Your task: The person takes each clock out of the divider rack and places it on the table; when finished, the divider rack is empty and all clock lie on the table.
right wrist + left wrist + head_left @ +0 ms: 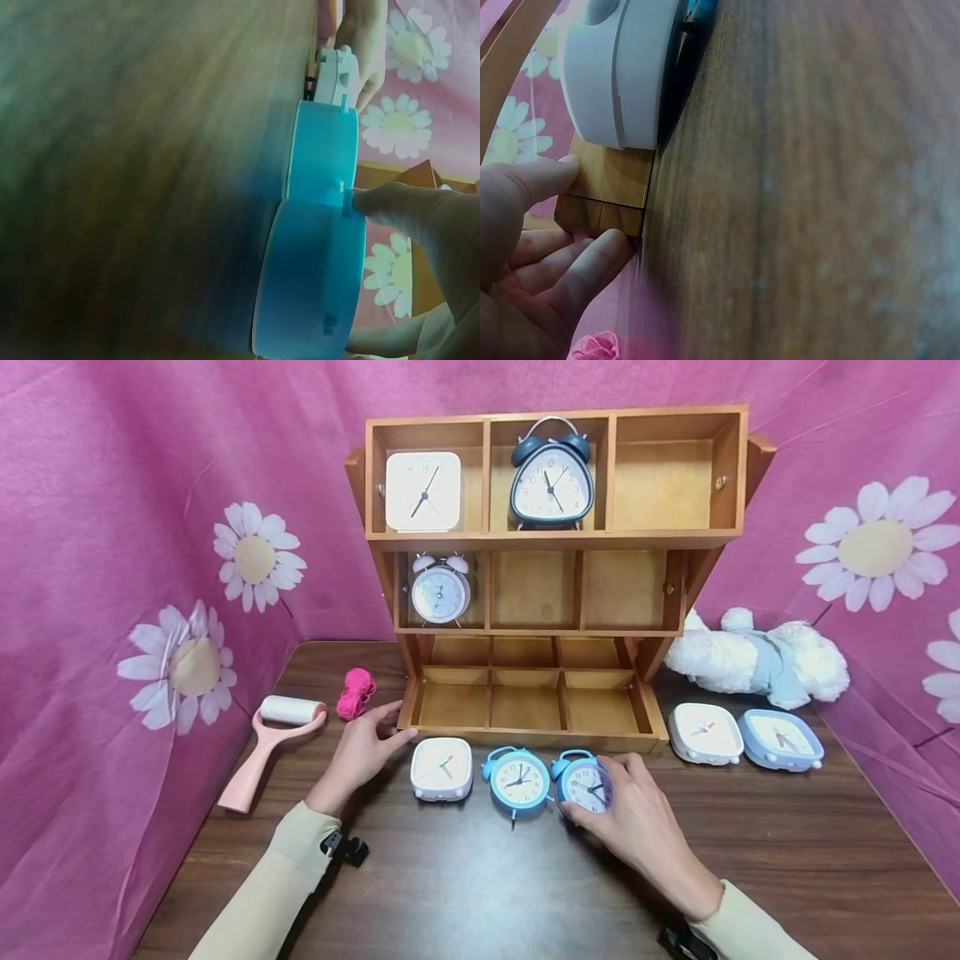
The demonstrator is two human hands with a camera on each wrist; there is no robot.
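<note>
My right hand (641, 814) holds a blue twin-bell alarm clock (586, 783) by its side, thumb near the front edge. In the right wrist view this clock (311, 281) lies against a second blue alarm clock (324, 150). Left of that pair on the table is a white square clock (441, 768). With thumb and fingers, my left hand (360, 756) pinches the lower left front corner of a wooden shelf (525, 742); the left wrist view shows that corner (604, 191) between them. A white square clock, a dark twin-bell clock (552, 485) and a white twin-bell clock (440, 593) stand in the shelf's upper compartments.
A pink lint roller (258, 756) and a bundle of pink yarn (356, 693) lie at the left. To the right are a white clock (705, 734), a pale blue clock (782, 740) and a white plush toy (757, 656). Pink flowered cloth (315, 485) hangs around the table.
</note>
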